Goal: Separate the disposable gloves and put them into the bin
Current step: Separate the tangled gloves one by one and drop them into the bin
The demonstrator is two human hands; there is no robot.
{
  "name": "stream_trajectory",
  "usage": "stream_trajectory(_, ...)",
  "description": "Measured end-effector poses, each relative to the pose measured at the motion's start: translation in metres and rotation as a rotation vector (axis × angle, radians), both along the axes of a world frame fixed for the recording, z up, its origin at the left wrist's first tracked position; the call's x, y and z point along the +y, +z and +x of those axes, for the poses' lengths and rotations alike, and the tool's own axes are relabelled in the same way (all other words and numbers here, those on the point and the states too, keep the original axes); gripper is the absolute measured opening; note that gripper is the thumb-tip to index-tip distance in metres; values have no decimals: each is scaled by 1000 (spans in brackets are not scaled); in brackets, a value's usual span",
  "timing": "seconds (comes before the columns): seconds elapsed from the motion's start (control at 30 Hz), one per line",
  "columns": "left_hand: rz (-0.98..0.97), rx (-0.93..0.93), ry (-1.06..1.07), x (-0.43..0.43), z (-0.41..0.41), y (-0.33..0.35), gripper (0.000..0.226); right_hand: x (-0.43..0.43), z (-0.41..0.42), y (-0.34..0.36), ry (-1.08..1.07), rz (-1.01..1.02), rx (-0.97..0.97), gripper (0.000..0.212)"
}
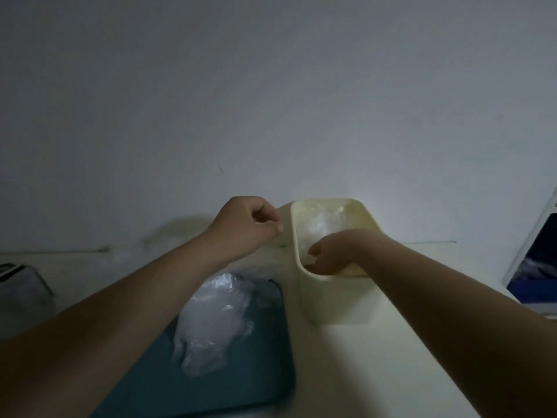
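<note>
So, where's everything sitting right now?

↳ Two spots, mostly. A crumpled pile of gloves (215, 321) (clear, thin plastic) lies on a teal mat (265, 372) at the near left of the tabletop (391, 357). There's more clear plastic (319, 224) inside the cream bin (331, 300), which stands just right of the mat.

And the hands?

↳ The right hand (330, 254) is over the bin's near rim with its fingers dipped down inside. The back of the hand hides them, so I can't tell if that grip is closed on a glove or loose. The left hand (248, 224) hovers just left of the bin's far corner, above the tabletop. Its fingers are curled in and the thumb tip is against the forefinger. It's too dim and blurry to call whether that grip pinches anything.

Anything else around?

↳ There's a plain pale wall (271, 101) behind and a grey object (21, 282) at the far left edge. A dark panel (536, 267) shows at the right.
</note>
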State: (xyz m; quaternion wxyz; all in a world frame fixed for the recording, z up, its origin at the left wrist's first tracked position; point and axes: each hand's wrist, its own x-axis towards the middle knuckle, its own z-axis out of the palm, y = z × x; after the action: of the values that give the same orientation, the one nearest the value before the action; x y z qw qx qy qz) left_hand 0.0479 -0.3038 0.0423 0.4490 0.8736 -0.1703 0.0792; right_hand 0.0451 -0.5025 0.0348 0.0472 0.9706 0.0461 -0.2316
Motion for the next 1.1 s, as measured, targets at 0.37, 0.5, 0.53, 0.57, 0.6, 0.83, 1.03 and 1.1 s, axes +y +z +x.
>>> stream_trajectory(0.37,461,88,177,101,-57,-64,38,97,-51,37,105,410,-664,17)
stream_trajectory(0.5,450,234,80,109,-76,-83,62,130,-55,-6,114,785,-516,21)
stream_trajectory(0.53,437,244,75,115,-76,-90,58,135,-53,-17,100,819,-486,22)
stream_trajectory(0.57,427,229,80,120,-75,-97,49,140,-51,-27,81,833,-463,23)
stream_trajectory(0.6,422,190,94,123,-72,-103,35,140,-48,-33,60,852,-447,24)
stream_trajectory(0.83,68,109,157,136,-42,-104,15,139,-29,-35,-106,1084,-505,25)
stream_trajectory(1.03,-469,85,151,129,-33,-57,13,131,-24,-22,-73,1308,-710,36)
stream_trajectory(1.1,-576,107,135,126,-32,-49,17,126,-23,-24,-92,1355,-582,58)
